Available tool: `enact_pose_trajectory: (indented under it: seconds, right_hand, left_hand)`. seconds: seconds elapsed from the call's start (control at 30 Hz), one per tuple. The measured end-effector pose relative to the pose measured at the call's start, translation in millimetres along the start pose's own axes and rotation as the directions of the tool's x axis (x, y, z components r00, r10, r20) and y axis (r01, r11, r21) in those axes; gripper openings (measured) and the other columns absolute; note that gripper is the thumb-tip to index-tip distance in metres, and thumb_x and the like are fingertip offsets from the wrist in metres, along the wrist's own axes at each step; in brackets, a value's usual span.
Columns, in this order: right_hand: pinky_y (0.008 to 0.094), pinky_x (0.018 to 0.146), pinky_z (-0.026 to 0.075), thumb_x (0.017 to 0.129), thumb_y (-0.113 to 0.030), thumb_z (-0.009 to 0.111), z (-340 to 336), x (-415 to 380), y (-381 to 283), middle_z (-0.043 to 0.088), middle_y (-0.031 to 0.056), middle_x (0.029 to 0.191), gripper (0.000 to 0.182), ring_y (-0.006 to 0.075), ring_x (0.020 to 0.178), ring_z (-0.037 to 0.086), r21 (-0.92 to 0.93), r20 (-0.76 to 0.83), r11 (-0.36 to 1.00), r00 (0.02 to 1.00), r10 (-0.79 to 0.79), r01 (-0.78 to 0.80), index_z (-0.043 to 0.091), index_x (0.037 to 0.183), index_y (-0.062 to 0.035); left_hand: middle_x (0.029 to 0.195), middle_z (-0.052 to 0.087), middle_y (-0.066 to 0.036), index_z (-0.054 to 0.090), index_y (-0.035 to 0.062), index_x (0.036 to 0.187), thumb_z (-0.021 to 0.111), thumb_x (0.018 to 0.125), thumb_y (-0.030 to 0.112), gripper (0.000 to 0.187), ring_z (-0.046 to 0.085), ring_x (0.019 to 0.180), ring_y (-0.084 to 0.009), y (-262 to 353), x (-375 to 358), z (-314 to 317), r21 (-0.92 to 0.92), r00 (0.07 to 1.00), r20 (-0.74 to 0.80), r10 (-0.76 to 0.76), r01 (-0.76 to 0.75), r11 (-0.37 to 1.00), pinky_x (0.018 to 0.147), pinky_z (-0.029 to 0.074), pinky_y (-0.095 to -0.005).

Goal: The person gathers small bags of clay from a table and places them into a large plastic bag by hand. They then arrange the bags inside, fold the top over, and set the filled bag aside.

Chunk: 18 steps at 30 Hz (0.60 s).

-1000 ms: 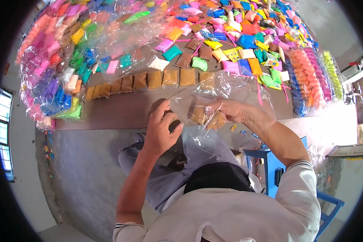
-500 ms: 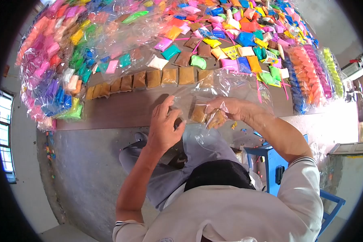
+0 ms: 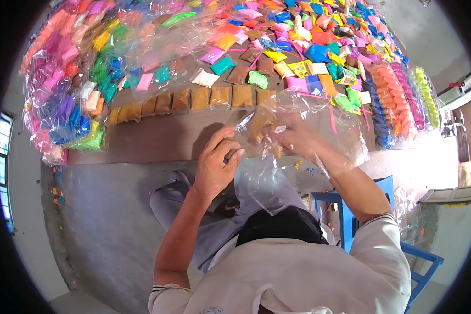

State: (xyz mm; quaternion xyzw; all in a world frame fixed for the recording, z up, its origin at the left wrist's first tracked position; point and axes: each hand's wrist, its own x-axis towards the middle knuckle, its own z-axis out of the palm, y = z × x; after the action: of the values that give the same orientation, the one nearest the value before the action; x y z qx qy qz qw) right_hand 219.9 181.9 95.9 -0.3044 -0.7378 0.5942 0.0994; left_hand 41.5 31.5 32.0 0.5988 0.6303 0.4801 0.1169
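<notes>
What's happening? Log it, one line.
left hand: at edge of clear plastic bag; right hand: inside bag, at brown sachets; sachet row: on table

Right hand and packets shift away from the table edge

The right hand (image 3: pixel 295 133), inside the clear plastic bag (image 3: pixel 346 128), now sits farther from the person's body than half a second ago. The tan-brown, pillow-shaped plastic packets (image 3: pixel 260 125) at its fingertips have moved with it, nearer the row behind, and are now blurred. The bag has spread wider to the right, and its lower corner reaches farther down, to the black cloth (image 3: pixel 280 228) at the waist. The left hand's (image 3: pixel 215 165) thumb and fingers have drawn closer together.
</notes>
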Motion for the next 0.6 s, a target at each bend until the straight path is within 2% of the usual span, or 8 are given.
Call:
enact_pose_trajectory:
  seconds: [0.03,0.1,0.2,0.27,0.3,0.4,0.5,0.6]
  right_hand:
    - [0.0302,0.065,0.049,0.088,-0.027,0.062,-1,11,38,0.065,0.0070,0.102,0.045,0.0151,0.084,0.062,0.038,0.013,0.993,0.994,-0.109,0.109,0.058,0.126,-0.0028]
    - [0.0281,0.063,0.050,0.087,-0.023,0.065,2,17,46,0.065,0.0070,0.105,0.046,0.0136,0.086,0.063,0.223,0.001,0.970,0.995,-0.101,0.098,0.056,0.128,-0.0037]
    - [0.0247,0.057,0.045,0.085,-0.024,0.066,12,19,33,0.065,0.0045,0.098,0.043,0.0101,0.076,0.060,0.504,-0.018,0.856,0.989,0.147,-0.118,0.058,0.123,-0.0053]
    - [0.0200,0.047,0.037,0.085,-0.027,0.065,26,18,14,0.064,-0.0002,0.083,0.033,0.0053,0.057,0.053,0.514,-0.077,0.852,0.984,0.158,-0.096,0.065,0.111,-0.0074]
    - [0.0198,0.048,0.038,0.084,-0.023,0.067,13,16,-2,0.064,0.0000,0.085,0.034,0.0057,0.061,0.055,0.294,0.017,0.928,0.972,0.234,-0.229,0.063,0.114,-0.0074]
    - [0.0210,0.055,0.046,0.083,-0.020,0.071,21,35,31,0.066,0.0011,0.090,0.035,0.0078,0.071,0.062,0.530,0.128,0.818,0.975,0.182,-0.223,0.062,0.114,-0.0071]
    - [0.0233,0.065,0.053,0.082,-0.016,0.074,25,37,35,0.068,0.0036,0.096,0.037,0.0113,0.082,0.066,0.620,0.174,0.767,0.982,0.075,-0.169,0.061,0.114,-0.0063]
    - [0.0265,0.074,0.054,0.082,-0.016,0.074,22,29,23,0.068,0.0063,0.100,0.040,0.0136,0.086,0.067,0.470,0.197,0.864,0.976,0.096,-0.180,0.059,0.118,-0.0046]
  left_hand:
    - [0.124,0.059,-0.014,0.063,-0.0004,0.092,0.070,0.080,-0.001,0.014,0.061,0.108,-0.0294,3,0,-3,-0.009,1.000,0.004,-0.007,0.007,1.000,0.092,0.048,-0.0365]
    - [0.123,0.060,-0.015,0.062,-0.0015,0.093,0.068,0.082,-0.002,0.013,0.061,0.107,-0.0278,5,-1,-4,-0.042,0.999,0.022,-0.031,0.032,0.999,0.092,0.048,-0.0341]
    - [0.119,0.062,-0.016,0.061,-0.0019,0.094,0.067,0.084,0.001,0.012,0.062,0.105,-0.0270,7,-1,-1,-0.096,0.996,0.058,-0.068,0.074,0.993,0.090,0.049,-0.0329]
    - [0.117,0.063,-0.016,0.060,-0.0021,0.095,0.066,0.086,0.004,0.012,0.063,0.104,-0.0264,7,-2,1,-0.101,0.994,0.080,-0.077,0.085,0.991,0.089,0.049,-0.0326]
    - [0.117,0.063,-0.016,0.061,-0.0021,0.095,0.065,0.086,0.004,0.012,0.063,0.104,-0.0263,8,-2,0,-0.113,0.992,0.086,-0.089,0.098,0.989,0.089,0.049,-0.0329]
    - [0.117,0.063,-0.016,0.061,-0.0021,0.094,0.065,0.087,0.006,0.011,0.063,0.104,-0.0257,8,-4,-2,-0.153,0.989,0.097,-0.116,0.130,0.980,0.089,0.049,-0.0336]
    - [0.116,0.064,-0.016,0.061,-0.0025,0.093,0.065,0.087,0.006,0.011,0.063,0.104,-0.0251,2,-7,-3,-0.197,0.988,0.092,-0.121,0.137,0.971,0.089,0.049,-0.0341]
    - [0.114,0.065,-0.016,0.061,-0.0030,0.093,0.065,0.087,0.006,0.012,0.063,0.103,-0.0262,-2,-11,-6,-0.227,0.988,0.075,-0.133,0.147,0.963,0.088,0.049,-0.0343]
